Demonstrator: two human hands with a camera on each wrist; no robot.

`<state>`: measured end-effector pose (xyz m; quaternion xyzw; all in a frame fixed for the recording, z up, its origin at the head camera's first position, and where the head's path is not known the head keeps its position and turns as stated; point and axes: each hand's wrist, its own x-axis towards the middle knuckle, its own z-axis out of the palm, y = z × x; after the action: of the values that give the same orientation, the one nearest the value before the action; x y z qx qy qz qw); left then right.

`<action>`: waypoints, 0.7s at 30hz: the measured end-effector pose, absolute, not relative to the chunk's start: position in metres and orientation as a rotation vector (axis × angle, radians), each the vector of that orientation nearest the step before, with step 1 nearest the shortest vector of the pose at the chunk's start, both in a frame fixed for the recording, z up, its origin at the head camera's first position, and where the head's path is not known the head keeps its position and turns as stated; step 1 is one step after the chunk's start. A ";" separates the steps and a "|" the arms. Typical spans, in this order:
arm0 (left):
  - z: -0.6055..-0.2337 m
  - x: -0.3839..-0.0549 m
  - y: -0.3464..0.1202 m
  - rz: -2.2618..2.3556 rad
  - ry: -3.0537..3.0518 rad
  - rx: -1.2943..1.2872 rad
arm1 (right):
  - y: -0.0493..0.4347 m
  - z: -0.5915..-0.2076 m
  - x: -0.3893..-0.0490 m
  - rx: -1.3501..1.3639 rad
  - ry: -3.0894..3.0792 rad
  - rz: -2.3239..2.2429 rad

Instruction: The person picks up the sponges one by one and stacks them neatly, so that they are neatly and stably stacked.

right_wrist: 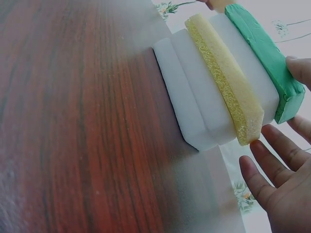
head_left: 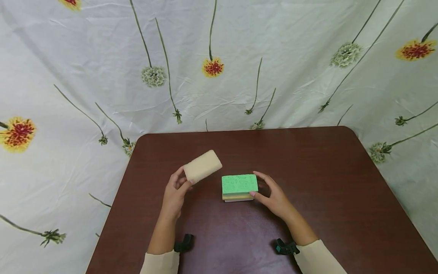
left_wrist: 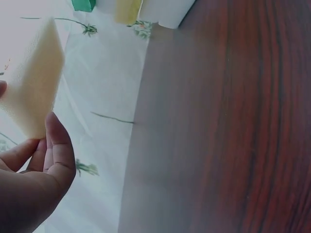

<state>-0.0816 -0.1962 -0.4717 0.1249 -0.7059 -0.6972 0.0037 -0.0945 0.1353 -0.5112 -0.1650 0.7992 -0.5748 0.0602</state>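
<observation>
My left hand [head_left: 173, 196] grips a cream sponge [head_left: 203, 166] by its near left end, holding it tilted above the table. To its right stands a stack of sponges topped by a green sponge [head_left: 239, 184]. The right wrist view shows a white block [right_wrist: 248, 60] beneath the green one, then a yellow sponge [right_wrist: 226, 80], then two more white blocks [right_wrist: 177, 92] at the bottom. My right hand [head_left: 276, 198] pinches the right end of the green sponge between thumb and index finger. Its other fingers spread beside the stack.
A dark brown wooden table [head_left: 328, 163] with rounded far corners carries the stack. Behind it and to the sides hangs a white floral cloth [head_left: 294, 45]. Dark straps [head_left: 184, 242] are on both wrists.
</observation>
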 end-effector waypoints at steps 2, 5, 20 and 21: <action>-0.470 -0.081 -0.195 -2.195 -2.206 0.370 | 0.136 -0.511 -0.094 -0.499 2.420 -1.736; -0.468 -0.081 -0.193 -2.203 -2.209 0.335 | 0.137 -0.510 -0.093 -0.498 2.419 -1.730; -0.459 -0.077 -0.177 -2.200 -2.326 0.180 | 0.136 -0.511 -0.093 -0.489 2.425 -1.751; -0.459 -0.077 -0.176 -2.198 -2.334 0.172 | 0.136 -0.512 -0.093 -0.486 2.423 -1.756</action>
<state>-0.0767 -0.1756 -0.4588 0.0535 -0.7265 -0.6842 -0.0348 -0.0927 0.1359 -0.5116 -0.1600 0.7981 -0.5783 0.0550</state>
